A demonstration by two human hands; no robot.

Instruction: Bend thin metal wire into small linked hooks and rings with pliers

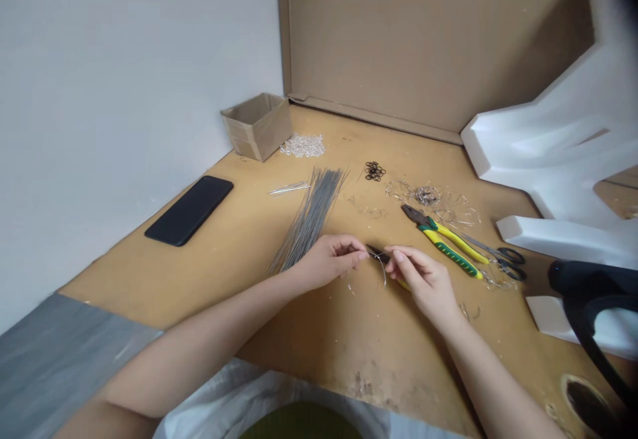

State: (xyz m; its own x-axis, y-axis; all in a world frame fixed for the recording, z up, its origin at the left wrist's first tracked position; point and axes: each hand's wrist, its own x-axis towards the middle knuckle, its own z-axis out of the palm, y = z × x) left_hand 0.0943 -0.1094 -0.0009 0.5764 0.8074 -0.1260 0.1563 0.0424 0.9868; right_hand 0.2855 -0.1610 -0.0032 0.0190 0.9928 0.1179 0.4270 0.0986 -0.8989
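Note:
My left hand (335, 261) and my right hand (417, 281) meet over the middle of the table, both closed in a fingertip pinch. A thin, curved piece of wire (384, 271) spans the gap between the fingertips, with one end hanging down. Beneath my right hand lies a second tool with dark jaws (375, 252) and a bit of yellow handle, mostly hidden. Just left of and behind my left hand is a bundle of straight grey wires (314, 210). Pliers with yellow and green handles (448, 243) rest to the right, beside black-handled scissors (508, 260).
A small cardboard box (259, 135) stands at the back left, near a pile of clear small pieces (303, 145). Black rings (375, 171) and tangled wire pieces (433, 200) lie farther back. A black phone (190, 210) is at left; a white foam piece (543, 153) stands at right.

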